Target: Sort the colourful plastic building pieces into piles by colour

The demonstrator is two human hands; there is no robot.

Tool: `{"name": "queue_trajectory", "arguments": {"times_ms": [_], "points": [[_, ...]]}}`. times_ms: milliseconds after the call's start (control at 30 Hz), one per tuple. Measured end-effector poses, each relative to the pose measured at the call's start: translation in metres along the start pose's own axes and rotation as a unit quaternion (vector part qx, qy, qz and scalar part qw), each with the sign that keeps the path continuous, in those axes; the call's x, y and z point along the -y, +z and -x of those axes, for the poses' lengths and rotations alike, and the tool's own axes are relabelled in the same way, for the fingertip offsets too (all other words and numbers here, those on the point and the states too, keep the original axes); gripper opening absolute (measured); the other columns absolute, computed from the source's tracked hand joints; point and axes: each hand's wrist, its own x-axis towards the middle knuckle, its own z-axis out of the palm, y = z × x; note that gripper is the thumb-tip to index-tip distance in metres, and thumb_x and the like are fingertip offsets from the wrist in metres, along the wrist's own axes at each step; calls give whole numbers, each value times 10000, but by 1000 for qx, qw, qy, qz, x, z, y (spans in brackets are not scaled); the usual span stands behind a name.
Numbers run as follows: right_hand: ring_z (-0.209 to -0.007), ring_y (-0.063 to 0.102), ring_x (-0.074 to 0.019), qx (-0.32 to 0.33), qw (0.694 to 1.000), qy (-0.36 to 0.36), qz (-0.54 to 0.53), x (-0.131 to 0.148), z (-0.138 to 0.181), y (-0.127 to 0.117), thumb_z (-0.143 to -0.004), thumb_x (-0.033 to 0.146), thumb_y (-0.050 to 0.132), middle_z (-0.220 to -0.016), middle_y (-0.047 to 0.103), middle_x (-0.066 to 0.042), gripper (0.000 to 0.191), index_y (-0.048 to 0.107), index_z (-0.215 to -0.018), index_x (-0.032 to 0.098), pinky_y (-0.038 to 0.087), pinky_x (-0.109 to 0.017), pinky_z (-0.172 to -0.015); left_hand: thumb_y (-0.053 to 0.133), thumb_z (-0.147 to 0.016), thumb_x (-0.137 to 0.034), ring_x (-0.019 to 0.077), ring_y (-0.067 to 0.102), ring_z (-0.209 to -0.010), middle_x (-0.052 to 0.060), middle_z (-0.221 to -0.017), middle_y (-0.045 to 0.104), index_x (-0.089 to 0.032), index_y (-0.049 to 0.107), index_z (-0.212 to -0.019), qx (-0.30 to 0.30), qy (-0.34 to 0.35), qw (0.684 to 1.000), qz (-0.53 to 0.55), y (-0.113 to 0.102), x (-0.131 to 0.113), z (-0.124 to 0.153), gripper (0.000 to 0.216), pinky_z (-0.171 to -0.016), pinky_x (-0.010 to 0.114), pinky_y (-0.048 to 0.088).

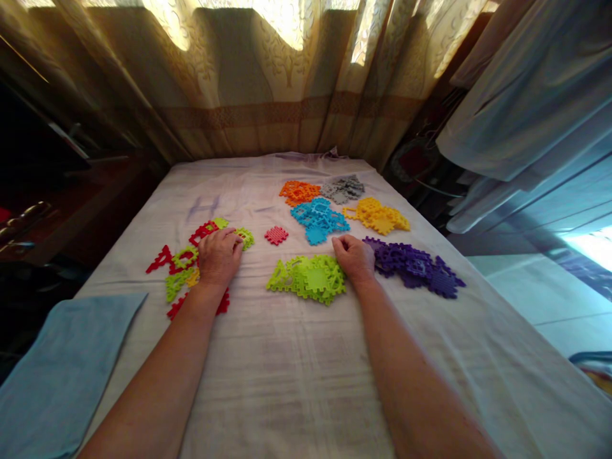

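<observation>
My left hand (220,255) rests over a mixed group of interlocking plastic pieces, fingers bent and slightly apart. Its fingertips touch or hover at a lime green piece (245,238); the thumb is hidden. Around that hand lie red pieces (160,260), other lime pieces (178,282) and a yellow one (193,277), partly covered by the forearm. My right hand (354,256) is closed, knuckles up, between a lime green pile (313,278) and a purple pile (415,264). Whatever its fingers may hold is hidden. A single coral-red piece (276,235) lies flat between the hands.
Beyond my right hand are blue (319,218), orange (299,192), grey (344,189) and yellow (377,215) piles. Everything lies on a pale sheet (296,370). A folded blue cloth (67,370) is at the left edge. Curtains (277,83) hang behind; light fabric (530,95) hangs at right.
</observation>
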Motion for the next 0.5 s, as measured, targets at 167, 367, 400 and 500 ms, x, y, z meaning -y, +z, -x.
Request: {"name": "queue_trajectory", "arguments": {"times_ms": [167, 367, 400, 500], "points": [[-658, 580, -174, 6, 1000, 2, 0, 0, 0, 0, -885, 443, 470, -725, 705, -41, 343, 704, -784, 213, 351, -262, -608, 526, -876, -236, 259, 635, -1115, 78, -1203, 701, -207, 664, -920, 10, 27, 995, 97, -3, -18, 1, 147, -980, 436, 475], [-657, 579, -175, 6, 1000, 2, 3, 1, 0, 0, -883, 448, 463, -725, 702, -44, 352, 702, -777, 213, 344, -263, -610, 519, -920, -267, 204, 694, -936, 48, -996, 750, -211, 647, -963, -4, 124, 968, 220, -16, -69, 16, 146, -869, 351, 529], [-655, 579, -175, 7, 1000, 2, 3, 1, 0, 0, -885, 450, 461, -726, 702, -44, 355, 704, -781, 213, 344, -264, -610, 519, -923, -258, 204, 690, -957, 54, -1010, 748, -209, 643, -951, -12, 152, 962, 226, -17, -76, 20, 136, -884, 355, 525], [-659, 583, -177, 16, 1000, 9, 7, 1, 0, -1, -890, 451, 461, -741, 709, -45, 357, 713, -805, 213, 338, -268, -611, 520, -927, -222, 203, 682, -979, 64, -1029, 744, -208, 634, -939, -4, 215, 949, 229, -17, -94, 31, 116, -908, 370, 521]]}}
